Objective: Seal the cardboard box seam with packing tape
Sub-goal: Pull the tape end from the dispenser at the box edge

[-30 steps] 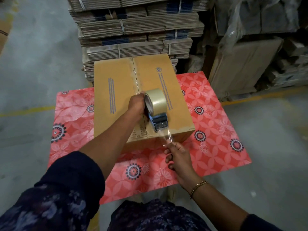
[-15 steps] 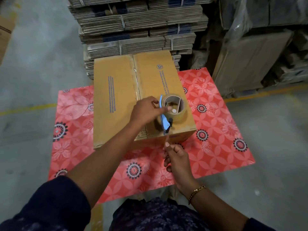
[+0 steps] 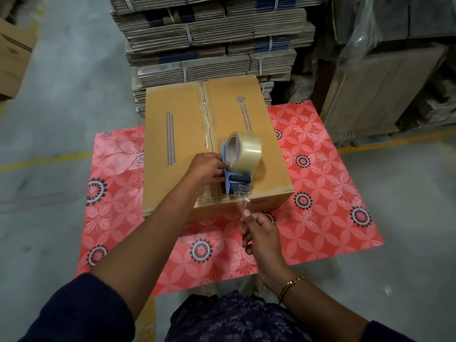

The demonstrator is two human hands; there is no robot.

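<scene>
A closed brown cardboard box (image 3: 177, 134) lies on a red flowered table top (image 3: 320, 193). Its centre seam (image 3: 206, 124) runs away from me and carries a strip of clear tape along the far part. My left hand (image 3: 206, 170) grips a blue tape dispenser (image 3: 238, 181) with a clear tape roll (image 3: 244, 150), held over the box's near right part. Below the box's near edge, my right hand (image 3: 259, 233) pinches the free end of the clear tape (image 3: 243, 203) drawn out of the dispenser.
Bundled stacks of flat cardboard (image 3: 212, 45) stand right behind the box. More cartons and plastic-wrapped goods (image 3: 385, 82) fill the right. Another carton (image 3: 12, 58) sits at the far left. Grey concrete floor with a yellow line (image 3: 42, 161) surrounds the table.
The dispenser, turned on its side half a second ago, is upright again with the roll on top. My right hand has drawn the tape end down past the box's near edge.
</scene>
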